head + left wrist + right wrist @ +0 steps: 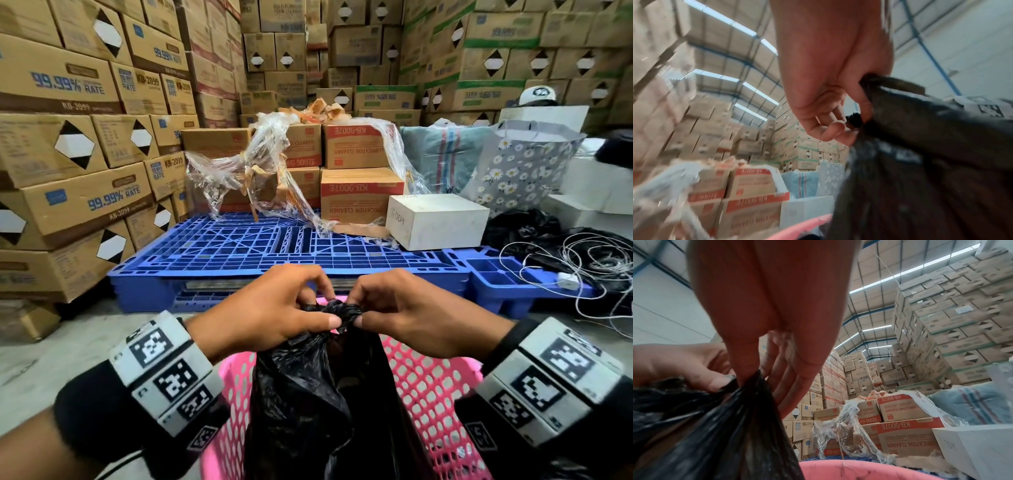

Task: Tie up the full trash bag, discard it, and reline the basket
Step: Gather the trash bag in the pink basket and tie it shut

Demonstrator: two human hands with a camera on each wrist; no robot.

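Note:
A black trash bag (308, 394) stands in a pink mesh basket (431, 387) low in the head view. Its top is gathered into a twisted knot (342, 308). My left hand (274, 308) pinches the knot from the left with thumb and curled fingers. My right hand (407, 315) pinches it from the right. In the left wrist view the left hand (838, 126) grips the black plastic (920, 162). From the right wrist, the right hand (764, 353) pinches the bag (715, 426) above the basket's pink rim (859, 469).
A blue plastic pallet (274, 246) lies just beyond the basket, with cartons, loose clear wrap (260, 171) and a white box (438, 219) on it. Stacked cartons (68, 137) wall the left and back. Tangled cords (582, 260), a black bag and a floral bag (520, 164) lie right.

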